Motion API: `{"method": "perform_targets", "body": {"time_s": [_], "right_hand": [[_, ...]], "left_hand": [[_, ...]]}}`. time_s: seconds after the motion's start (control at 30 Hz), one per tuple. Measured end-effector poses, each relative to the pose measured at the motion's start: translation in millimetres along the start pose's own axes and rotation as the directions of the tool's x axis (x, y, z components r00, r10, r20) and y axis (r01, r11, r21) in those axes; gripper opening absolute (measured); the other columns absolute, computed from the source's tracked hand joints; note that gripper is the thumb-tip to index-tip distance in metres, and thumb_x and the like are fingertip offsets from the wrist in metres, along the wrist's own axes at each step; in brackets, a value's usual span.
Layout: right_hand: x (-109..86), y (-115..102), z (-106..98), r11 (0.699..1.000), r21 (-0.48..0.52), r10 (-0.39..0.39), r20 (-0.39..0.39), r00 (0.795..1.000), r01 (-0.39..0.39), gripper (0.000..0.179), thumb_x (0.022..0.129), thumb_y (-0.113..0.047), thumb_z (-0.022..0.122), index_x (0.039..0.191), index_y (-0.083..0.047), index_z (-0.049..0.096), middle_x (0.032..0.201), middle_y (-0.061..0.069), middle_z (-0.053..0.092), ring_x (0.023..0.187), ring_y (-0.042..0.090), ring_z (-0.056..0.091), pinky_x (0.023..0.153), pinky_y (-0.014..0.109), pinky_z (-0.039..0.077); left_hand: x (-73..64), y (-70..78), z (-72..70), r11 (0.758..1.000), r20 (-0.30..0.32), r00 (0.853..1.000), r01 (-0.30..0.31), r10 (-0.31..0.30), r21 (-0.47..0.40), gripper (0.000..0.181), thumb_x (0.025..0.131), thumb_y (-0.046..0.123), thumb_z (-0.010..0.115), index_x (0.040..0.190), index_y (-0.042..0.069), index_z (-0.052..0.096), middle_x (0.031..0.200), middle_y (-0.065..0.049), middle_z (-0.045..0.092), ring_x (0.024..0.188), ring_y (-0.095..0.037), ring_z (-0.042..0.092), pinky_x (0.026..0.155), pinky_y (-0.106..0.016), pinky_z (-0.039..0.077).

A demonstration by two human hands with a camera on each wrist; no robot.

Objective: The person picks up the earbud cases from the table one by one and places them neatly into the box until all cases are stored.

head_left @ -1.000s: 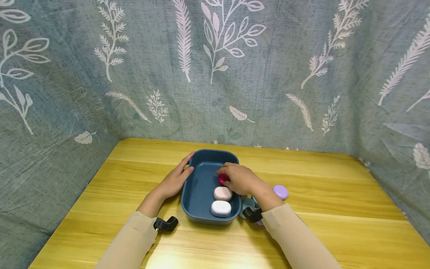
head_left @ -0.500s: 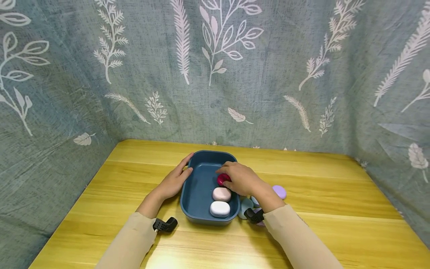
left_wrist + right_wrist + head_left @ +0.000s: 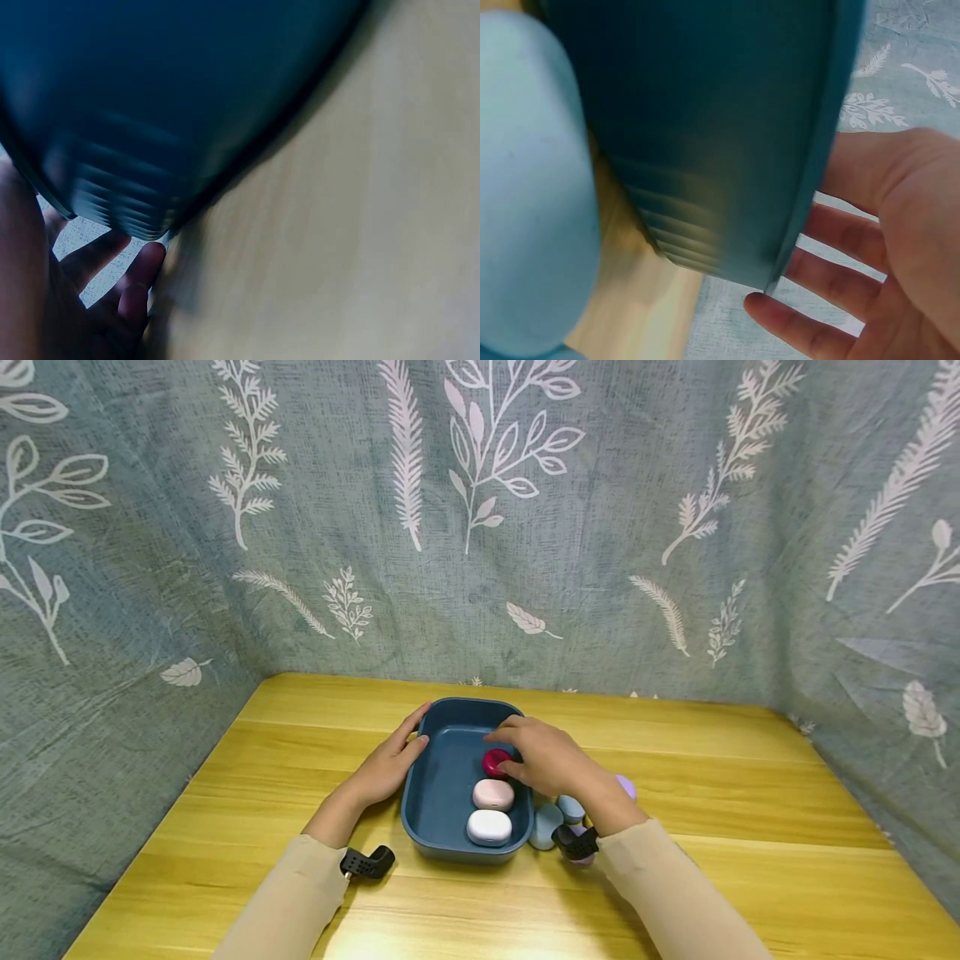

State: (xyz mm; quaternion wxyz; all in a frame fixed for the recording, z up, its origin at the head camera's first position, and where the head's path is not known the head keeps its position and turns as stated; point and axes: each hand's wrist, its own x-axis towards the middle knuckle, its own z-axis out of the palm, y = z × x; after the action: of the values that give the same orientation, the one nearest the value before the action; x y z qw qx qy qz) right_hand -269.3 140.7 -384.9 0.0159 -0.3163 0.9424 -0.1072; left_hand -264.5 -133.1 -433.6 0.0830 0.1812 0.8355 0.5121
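Observation:
A dark blue rectangular bin [image 3: 442, 853] stands on the table. Inside, along its right side, lie a white oval earbud case [image 3: 489, 828], a pale pink one [image 3: 492, 795] and a crimson one [image 3: 494, 763]. My left hand [image 3: 384, 768] rests against the bin's left side, thumb at the rim and fingers along the outer wall. Reaching over the right rim, my right hand [image 3: 546, 753] has its fingers spread behind the crimson case and its thumb at the case's near right edge. The palm hides part of the rim; whether the thumb touches is unclear.
Right of the bin lie a pale blue-green case [image 3: 547, 827], a light blue one [image 3: 571, 808] and purple ones, one [image 3: 626, 787] partly behind my right forearm. A patterned cloth [image 3: 450, 610] hangs behind the wooden table [image 3: 720, 760].
My right hand has drawn slightly rightward off the crimson case, showing more of it. The case stays in the bin. My left hand keeps its place at the bin; the view has shifted slightly.

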Motion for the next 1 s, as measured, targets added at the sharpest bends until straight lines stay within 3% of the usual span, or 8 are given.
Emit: {"method": "perform_targets", "body": {"time_s": [0.2, 0.47, 0.77, 1.0], "right_hand": [[-6.9, -2, -7, 1.0, 0.002, 0.027, -0.013, 1.0, -0.027, 0.042, 0.091, -0.028, 0.069, 0.132, -0.026, 0.06, 0.132, -0.003, 0.056, 0.123, 0.019, 0.053, 0.1, 0.04, 0.048], [-16.5, 3, -13, 1.0, 0.006, 0.013, -0.056, 0.998, -0.012, 0.044, 0.089, -0.029, 0.07, 0.132, -0.026, 0.06, 0.13, -0.003, 0.056, 0.117, 0.017, 0.057, 0.094, 0.04, 0.052], [-31.3, 9, -21, 1.0, -0.004, 0.021, -0.076, 0.997, -0.022, 0.05, 0.088, -0.033, 0.072, 0.135, -0.028, 0.057, 0.129, -0.005, 0.056, 0.116, 0.017, 0.057, 0.095, 0.04, 0.051], [-44.1, 16, -24, 1.0, -0.012, 0.025, -0.074, 0.997, -0.026, 0.049, 0.087, -0.033, 0.073, 0.133, -0.021, 0.059, 0.128, -0.004, 0.057, 0.116, 0.018, 0.057, 0.097, 0.04, 0.05]], "left_hand": [[-0.4, -1.1, 0.7, 1.0, 0.002, 1.0, 0.012, -0.012, -0.006, 0.052, 0.106, 0.035, 0.035, 0.153, 0.043, 0.013, 0.163, 0.004, 0.011, 0.149, -0.027, 0.018, 0.118, -0.056, 0.02], [-0.9, -1.0, 1.4, 1.0, -0.002, 1.0, 0.02, -0.02, -0.001, 0.052, 0.106, 0.036, 0.035, 0.152, 0.045, 0.013, 0.163, 0.005, 0.011, 0.149, -0.028, 0.019, 0.118, -0.056, 0.02], [-1.2, -0.7, 1.2, 1.0, -0.001, 1.0, 0.022, -0.022, -0.008, 0.052, 0.106, 0.036, 0.035, 0.152, 0.044, 0.012, 0.163, 0.004, 0.009, 0.149, -0.029, 0.017, 0.118, -0.056, 0.02], [0.1, -5.5, 1.8, 1.0, -0.004, 1.0, 0.013, -0.013, -0.005, 0.052, 0.105, 0.042, 0.034, 0.152, 0.046, 0.012, 0.163, 0.005, 0.009, 0.15, -0.026, 0.014, 0.119, -0.055, 0.019]]}}
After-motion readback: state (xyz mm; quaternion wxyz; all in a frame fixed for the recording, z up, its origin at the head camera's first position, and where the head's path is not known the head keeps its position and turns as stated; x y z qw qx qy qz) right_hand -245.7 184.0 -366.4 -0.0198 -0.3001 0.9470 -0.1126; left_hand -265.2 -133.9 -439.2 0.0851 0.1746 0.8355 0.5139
